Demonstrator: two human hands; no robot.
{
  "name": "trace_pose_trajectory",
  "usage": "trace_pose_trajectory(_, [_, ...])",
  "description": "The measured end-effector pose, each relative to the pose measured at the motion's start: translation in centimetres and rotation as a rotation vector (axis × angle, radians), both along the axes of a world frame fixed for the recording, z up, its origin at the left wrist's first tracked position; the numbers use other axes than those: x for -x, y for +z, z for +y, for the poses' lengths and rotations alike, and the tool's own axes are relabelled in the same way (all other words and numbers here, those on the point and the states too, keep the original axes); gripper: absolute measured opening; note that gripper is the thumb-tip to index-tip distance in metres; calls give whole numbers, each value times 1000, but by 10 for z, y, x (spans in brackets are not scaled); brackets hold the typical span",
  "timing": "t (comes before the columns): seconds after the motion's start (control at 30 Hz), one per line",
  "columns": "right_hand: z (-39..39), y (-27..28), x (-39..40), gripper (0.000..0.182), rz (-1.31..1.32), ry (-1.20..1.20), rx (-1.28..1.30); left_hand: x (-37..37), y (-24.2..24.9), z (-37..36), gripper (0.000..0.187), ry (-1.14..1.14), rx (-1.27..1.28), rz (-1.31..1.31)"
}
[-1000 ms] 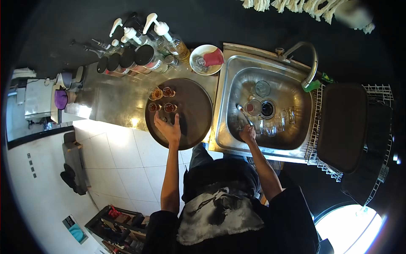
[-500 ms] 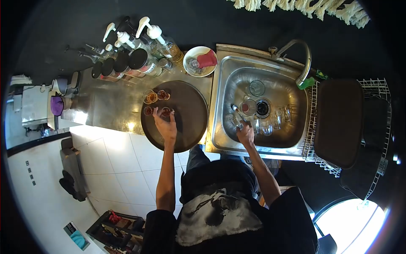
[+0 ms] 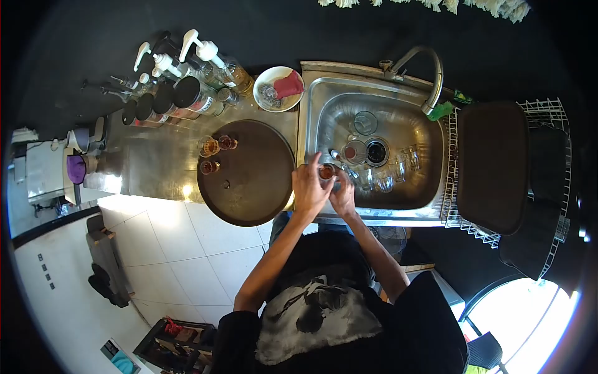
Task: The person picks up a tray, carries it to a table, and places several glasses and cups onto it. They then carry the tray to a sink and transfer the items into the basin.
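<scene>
My left hand (image 3: 310,192) is closed around a small glass of reddish-brown drink (image 3: 326,172), at the sink's left edge. Close against it, my right hand (image 3: 342,198) has its fingers curled around what looks like a small clear glass, mostly hidden. Several clear glasses (image 3: 385,182) lie in the steel sink (image 3: 423,190), along with a larger tumbler (image 3: 355,152), a glass dish (image 3: 365,123) and a spoon (image 3: 336,154). On the round brown tray (image 3: 255,187) stand three small glasses (image 3: 209,167) with amber and reddish drink, plus a wet ring.
A curved faucet (image 3: 436,81) rises behind the sink. Left of it, a white bowl (image 3: 263,80) holds a red cloth (image 3: 288,85). Pump bottles (image 3: 235,76) and dark-lidded jars (image 3: 188,93) line the back. A wire rack (image 3: 453,149) with a brown tray (image 3: 492,165) stands right.
My left hand has lifted a drink glass off the tray and carried it right to the sink's edge. My right hand has moved left to meet it.
</scene>
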State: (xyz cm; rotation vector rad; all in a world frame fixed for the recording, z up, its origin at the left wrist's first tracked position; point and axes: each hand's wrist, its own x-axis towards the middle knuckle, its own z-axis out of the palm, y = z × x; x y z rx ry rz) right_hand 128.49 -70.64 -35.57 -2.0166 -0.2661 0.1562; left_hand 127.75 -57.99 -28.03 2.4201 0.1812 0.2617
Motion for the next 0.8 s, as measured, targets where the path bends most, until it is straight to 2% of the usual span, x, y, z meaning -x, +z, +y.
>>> trace_pose_trajectory(0.03, [-7, -6, -1, 57, 11, -15, 12, -2, -4, -7, 78, -16, 34, 42])
trace_pose_trajectory(0.07, [-14, -11, -1, 46, -59, -67, 62, -3, -8, -13, 79, -25, 60, 64])
trace_pose_trajectory(0.17, [-28, 0, -4, 39, -5, -107, 108, -3, -16, -18, 79, -33, 60, 56])
trace_pose_trajectory(0.2, [-30, 0, -6, 31, 87, -135, 67, -1, -17, -19, 79, -31, 33, 29])
trace_pose_trajectory(0.23, [-33, -2, -8, 31, 87, -139, 68, 2, -18, -17, 79, -35, 35, 29])
trace_pose_trajectory(0.3, [-37, -8, -12, 30, 275, -140, 191, 11, -18, -5, 76, 18, -20, 33])
trace_pose_trajectory(0.43, [-41, -18, -16, 46, 323, -152, 409, 31, -14, 35, 66, 169, -2, 76])
trace_pose_trajectory(0.57, [-44, -35, -15, 54, 322, -150, 474, 56, -21, 93, 60, 372, -68, -49])
trace_pose_trajectory(0.67, [-44, -43, -11, 59, 305, -161, 529, 72, -17, 138, 63, 562, -198, -97])
trace_pose_trajectory(0.73, [-42, -42, -11, 61, 425, -88, 572, 81, -17, 169, 66, 650, -211, -81])
trace_pose_trajectory(0.8, [-36, -41, -9, 61, 428, -75, 613, 92, -32, 203, 78, 821, -235, -74])
